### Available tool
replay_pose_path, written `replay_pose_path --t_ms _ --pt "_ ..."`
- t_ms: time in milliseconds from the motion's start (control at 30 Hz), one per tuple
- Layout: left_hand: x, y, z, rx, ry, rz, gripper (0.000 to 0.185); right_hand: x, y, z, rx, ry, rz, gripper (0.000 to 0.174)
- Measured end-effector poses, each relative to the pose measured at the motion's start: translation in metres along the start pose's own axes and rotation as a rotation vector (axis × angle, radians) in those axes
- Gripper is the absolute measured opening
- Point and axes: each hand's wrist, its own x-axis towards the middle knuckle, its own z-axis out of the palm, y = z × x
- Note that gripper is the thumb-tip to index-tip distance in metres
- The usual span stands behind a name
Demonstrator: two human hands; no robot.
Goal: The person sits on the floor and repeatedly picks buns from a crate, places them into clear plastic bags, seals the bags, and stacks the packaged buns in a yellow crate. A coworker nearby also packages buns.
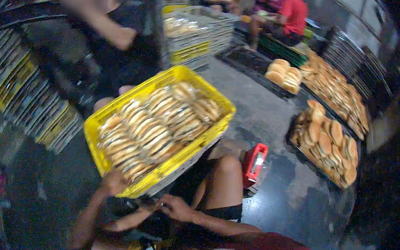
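Note:
A yellow plastic crate (90, 127) holds rows of round buns in clear plastic bags (153, 130). It sits tilted across the view, on top of a pale crate (183, 173). My left hand (115, 183) is at the crate's near corner, its fingers over the rim by the bagged buns; blur hides whether it grips the rim or a bag. Lower and to the right, my right hand (177, 208) lies just off the crate's near edge, above my lap. Its fingers are bent, and whether they hold something is unclear. A red tape dispenser (254, 165) stands right of my bent knee.
Trays of unbagged buns (325, 148) and a long heap of buns (337, 90) lie at the right. Stacked crates (30, 90) line the left; more crates (195, 32) stand beyond. A person (101, 13) sits across the crate. Other people (290, 15) sit farther back.

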Motion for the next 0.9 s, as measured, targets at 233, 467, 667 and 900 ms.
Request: replay_pose_path --t_ms 233,467,667,900 --pt "-0.089 0.089 0.021 -1.135 0.949 0.1 0.05 0.049 -0.019 0.026 1.196 0.066 0.713 0.046" --pt "-0.105 0.146 0.067 -1.139 0.957 0.403 0.081 0.066 -0.062 0.012 0.29 0.281 0.152 0.034" --pt "-0.085 0.176 0.051 -1.453 0.539 -0.153 0.066 0.06 -0.082 -0.048 0.238 0.306 -0.024 0.029" --pt "-0.071 0.192 0.026 -1.916 0.49 0.504 0.092 0.059 -0.082 -0.076 0.426 0.196 0.146 0.032"
